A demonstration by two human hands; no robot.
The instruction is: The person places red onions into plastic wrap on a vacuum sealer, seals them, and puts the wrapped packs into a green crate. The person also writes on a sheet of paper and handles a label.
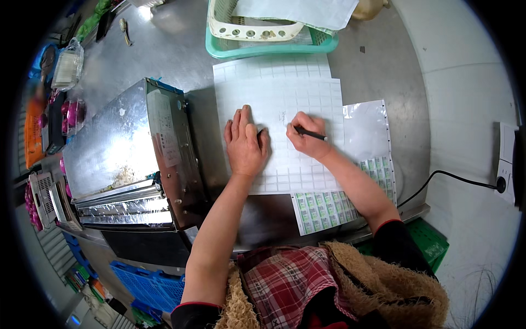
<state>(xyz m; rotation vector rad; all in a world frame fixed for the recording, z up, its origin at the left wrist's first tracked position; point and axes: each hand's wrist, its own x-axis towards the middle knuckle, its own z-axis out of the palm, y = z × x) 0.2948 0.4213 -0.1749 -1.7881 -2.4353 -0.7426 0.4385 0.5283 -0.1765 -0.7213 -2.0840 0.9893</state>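
My right hand [308, 133] grips a black pen [311, 133], its tip end close to a small handwritten mark on a large white paper sheet [279, 164]. My left hand [246, 144] lies palm down on the same sheet, left of the mark. A small dark object, perhaps a pen cap, shows between its thumb and fingers. Faint grid lines run across the paper. Below and right of it, partly covered, lie sheets of green printed labels [324, 209] and a glossy white backing sheet [365, 127].
A metal wrapping machine [115, 140] stands on the left of the steel table [390, 78]. Green and cream plastic baskets [271, 49] with papers sit at the far edge. Black cable [452, 173] runs to a wall socket [504, 177] on the right. Packed purple produce [74, 115] lies far left.
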